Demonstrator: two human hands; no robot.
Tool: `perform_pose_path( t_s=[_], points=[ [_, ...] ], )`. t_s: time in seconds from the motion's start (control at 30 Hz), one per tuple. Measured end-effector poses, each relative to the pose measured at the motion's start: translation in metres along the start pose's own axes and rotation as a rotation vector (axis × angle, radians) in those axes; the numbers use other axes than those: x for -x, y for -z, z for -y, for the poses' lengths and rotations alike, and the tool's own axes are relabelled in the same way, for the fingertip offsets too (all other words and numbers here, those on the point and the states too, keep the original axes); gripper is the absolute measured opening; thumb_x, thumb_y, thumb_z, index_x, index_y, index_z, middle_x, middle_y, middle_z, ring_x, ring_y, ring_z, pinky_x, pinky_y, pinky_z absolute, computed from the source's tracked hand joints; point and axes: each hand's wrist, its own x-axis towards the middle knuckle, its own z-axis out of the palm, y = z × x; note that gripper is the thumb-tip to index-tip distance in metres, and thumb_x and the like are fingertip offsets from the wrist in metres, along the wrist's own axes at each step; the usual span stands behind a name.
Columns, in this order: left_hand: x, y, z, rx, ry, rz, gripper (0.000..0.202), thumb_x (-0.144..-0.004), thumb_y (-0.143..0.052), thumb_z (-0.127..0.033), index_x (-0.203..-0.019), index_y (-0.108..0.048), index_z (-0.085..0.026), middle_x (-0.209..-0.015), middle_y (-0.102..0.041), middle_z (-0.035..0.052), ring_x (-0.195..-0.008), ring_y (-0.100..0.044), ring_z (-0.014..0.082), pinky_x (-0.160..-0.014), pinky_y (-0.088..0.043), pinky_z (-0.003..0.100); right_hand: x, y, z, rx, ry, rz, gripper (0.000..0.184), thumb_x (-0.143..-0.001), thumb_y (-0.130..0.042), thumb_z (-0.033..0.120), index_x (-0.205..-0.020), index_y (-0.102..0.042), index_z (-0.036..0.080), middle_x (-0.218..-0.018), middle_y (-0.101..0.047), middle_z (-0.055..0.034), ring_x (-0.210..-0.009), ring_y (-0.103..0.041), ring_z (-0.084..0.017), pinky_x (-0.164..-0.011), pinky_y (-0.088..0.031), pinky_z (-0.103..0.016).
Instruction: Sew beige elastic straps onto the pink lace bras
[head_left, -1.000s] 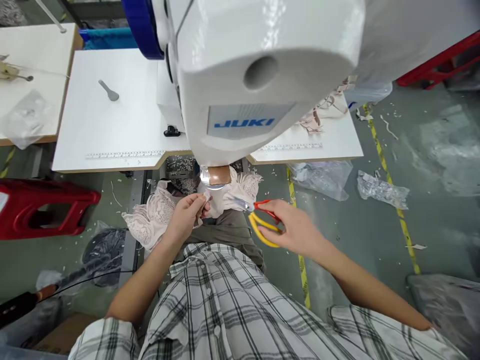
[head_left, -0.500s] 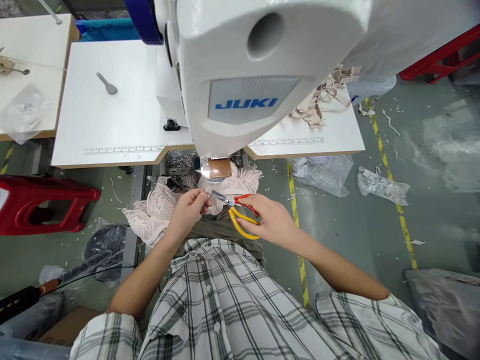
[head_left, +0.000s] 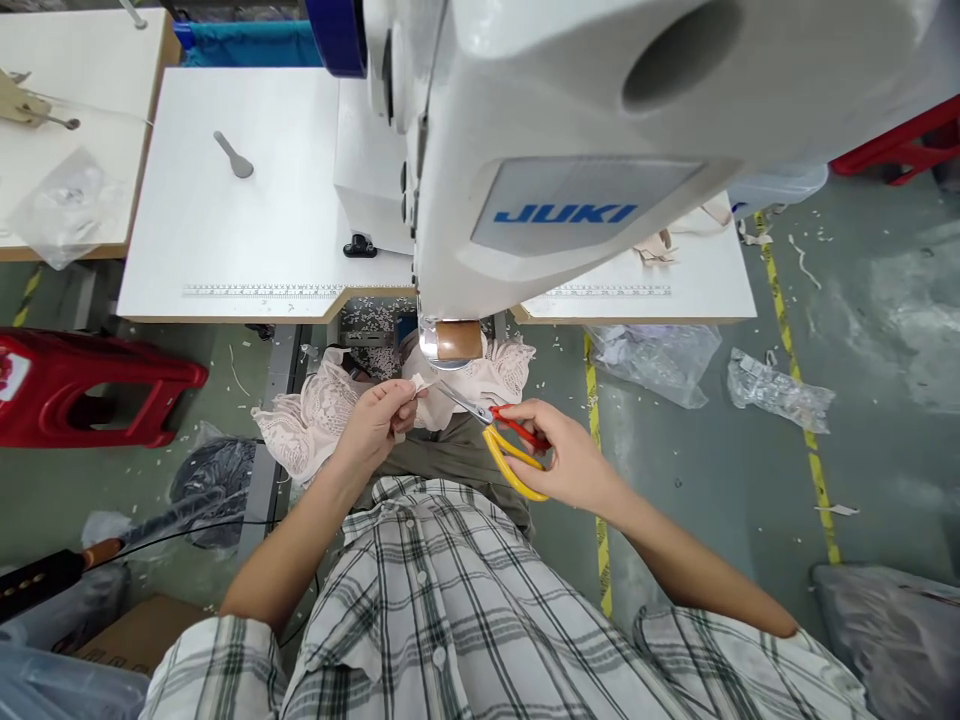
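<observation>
My right hand (head_left: 564, 455) is wrapped round the handles of a pair of scissors (head_left: 513, 455), one handle red and one yellow. The slim metal blades point up and left, their tips close to my left fingers. Between thumb and forefinger, my left hand (head_left: 382, 420) pinches a small pale edge of a lace bra (head_left: 319, 410). The bra's cream cups spread to the left of that hand and beneath the sewing machine head (head_left: 450, 343). Whether the blades touch the fabric, I cannot tell.
A white JUKI sewing machine (head_left: 570, 210) rises over a white table (head_left: 247, 220) with a ruler strip along its front edge. At left stands a red stool (head_left: 97, 390). Plastic bags (head_left: 660, 360) lie on the floor at right, and beige straps (head_left: 656, 248) rest on the table.
My right hand and the scissors have drawn back right and slightly down, away from my left fingers. My left hand keeps its pinch. The camera view has turned a little.
</observation>
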Motion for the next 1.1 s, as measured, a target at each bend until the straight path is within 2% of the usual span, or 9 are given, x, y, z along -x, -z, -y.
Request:
perform_pose_path(
  t_s=[0.1, 0.3, 0.47, 0.63, 0.77, 0.83, 0.93, 1.0, 1.1],
  points=[
    [0.002, -0.002, 0.0, -0.017, -0.045, -0.031, 0.03, -0.079, -0.075, -0.042, -0.069, -0.063, -0.016, -0.057, -0.045, -0.0052, -0.049, -0.034, 0.0049, -0.047, -0.029, 0.019, -0.006, -0.006, 0.005, 0.016, 0.049, 0.005, 0.045, -0.077, -0.067, 0.032, -0.119, -0.058, 0.022, -0.116, -0.069, -0.0093, -0.079, -0.066, -0.019, -0.067, -0.053, -0.033],
    [0.01, -0.009, -0.003, -0.271, -0.179, -0.142, 0.03, -0.083, -0.07, -0.042, -0.069, -0.062, -0.017, -0.064, -0.058, -0.0018, -0.058, -0.05, 0.0088, -0.06, -0.043, 0.021, -0.024, -0.017, 0.015, 0.027, 0.063, 0.028, 0.047, -0.078, -0.068, 0.036, -0.122, -0.059, 0.022, -0.112, -0.07, -0.008, -0.08, -0.065, -0.019, -0.07, -0.054, -0.034],
    [0.013, -0.01, -0.009, -0.431, -0.225, -0.19, 0.025, -0.086, -0.063, -0.034, -0.068, -0.061, -0.017, -0.065, -0.06, -0.0006, -0.062, -0.053, 0.0105, -0.063, -0.044, 0.022, -0.032, -0.016, 0.018, -0.018, 0.006, 0.065, 0.042, -0.083, -0.067, 0.039, -0.123, -0.063, 0.025, -0.108, -0.072, -0.0051, -0.069, -0.061, -0.015, -0.064, -0.052, -0.03],
    [0.013, -0.009, -0.009, -0.462, -0.253, -0.202, 0.028, -0.088, -0.063, -0.038, -0.068, -0.06, -0.017, -0.064, -0.058, -0.0015, -0.061, -0.051, 0.0107, -0.061, -0.042, 0.022, -0.032, -0.01, 0.015, -0.041, 0.016, 0.062, 0.039, -0.086, -0.067, 0.04, -0.123, -0.066, 0.029, -0.114, -0.072, -0.0036, -0.071, -0.063, -0.015, -0.067, -0.052, -0.03],
    [0.012, -0.01, -0.007, -0.43, -0.269, -0.177, 0.031, -0.088, -0.064, -0.039, -0.066, -0.057, -0.018, -0.062, -0.053, -0.0025, -0.059, -0.047, 0.0098, -0.059, -0.038, 0.023, -0.025, -0.004, 0.012, -0.042, 0.022, 0.053, 0.036, -0.087, -0.065, 0.041, -0.122, -0.069, 0.03, -0.094, -0.074, -0.0018, -0.068, -0.062, -0.016, -0.064, -0.051, -0.029],
    [0.014, -0.011, -0.007, -0.353, -0.257, -0.186, 0.033, -0.087, -0.065, -0.039, -0.064, -0.054, -0.018, -0.059, -0.049, -0.0038, -0.056, -0.042, 0.0087, -0.055, -0.034, 0.024, -0.019, 0.003, 0.007, -0.023, 0.0, 0.047, 0.037, -0.087, -0.065, 0.043, -0.122, -0.069, 0.031, -0.085, -0.072, -0.001, -0.065, -0.061, -0.016, -0.061, -0.05, -0.029],
    [0.016, -0.013, -0.006, -0.139, -0.196, -0.159, 0.034, -0.085, -0.069, -0.037, -0.062, -0.05, -0.02, -0.056, -0.043, -0.0051, -0.051, -0.033, 0.0076, -0.05, -0.028, 0.025, -0.019, 0.026, -0.004, 0.047, -0.041, 0.024, 0.036, -0.086, -0.065, 0.046, -0.118, -0.071, 0.031, -0.084, -0.072, -0.0018, -0.064, -0.061, -0.017, -0.057, -0.049, -0.029],
    [0.014, -0.013, -0.004, -0.04, -0.156, -0.114, 0.035, -0.083, -0.072, -0.038, -0.062, -0.05, -0.021, -0.055, -0.04, -0.005, -0.05, -0.031, 0.008, -0.049, -0.028, 0.026, -0.033, 0.047, -0.014, 0.165, -0.063, -0.041, 0.037, -0.087, -0.062, 0.05, -0.115, -0.072, 0.028, -0.084, -0.072, -0.0036, -0.065, -0.063, -0.019, -0.057, -0.048, -0.031],
    [0.001, -0.013, -0.003, -0.026, -0.127, -0.048, 0.032, -0.081, -0.074, -0.043, -0.065, -0.056, -0.023, -0.057, -0.043, -0.0032, -0.051, -0.034, 0.0094, -0.048, -0.03, 0.027, -0.065, 0.078, -0.032, 0.406, -0.077, -0.232, 0.042, -0.09, -0.056, 0.052, -0.117, -0.071, 0.022, -0.089, -0.072, -0.0087, -0.074, -0.065, -0.026, -0.065, -0.05, -0.038]
  ],
)
